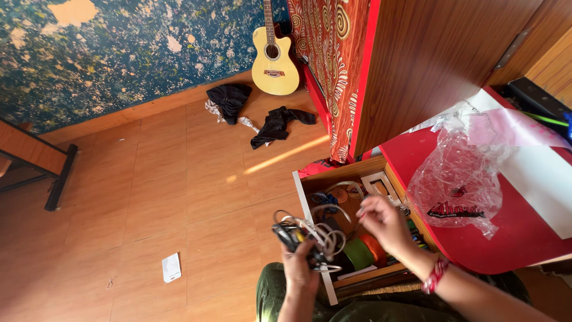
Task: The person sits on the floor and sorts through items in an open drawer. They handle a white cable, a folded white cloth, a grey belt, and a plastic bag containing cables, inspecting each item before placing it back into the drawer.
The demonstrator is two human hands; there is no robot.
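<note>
From my view above, I see my left hand [300, 268] closed around a tangled bundle of cables [310, 235], dark and white cords looping out of the fist, held up just over the front edge of the open wooden drawer [316, 185]. My right hand [383, 222] hovers over the middle of that drawer, its fingers [364, 210] loosely curled and drawn toward each other; the hand is a little blurred, so I cannot tell whether anything is pinched between them, and it does not plainly touch the bundle. A red beaded bracelet [435, 275] sits on the right wrist. Inside the drawer, under and beside the hands, lie a green roll of tape [358, 253] and an orange roll [375, 248] touching each other, a small white box [380, 185] toward the back, and more loose cords. To the right, on the red table [512, 238], rests a crumpled clear plastic bag [457, 179] beside a white sheet. On the wooden floor [179, 179] a small white card [171, 267] lies well apart from the drawer, dark clothes [277, 125] are strewn farther off, and a pale yellow guitar [274, 62] leans against the wall.
</note>
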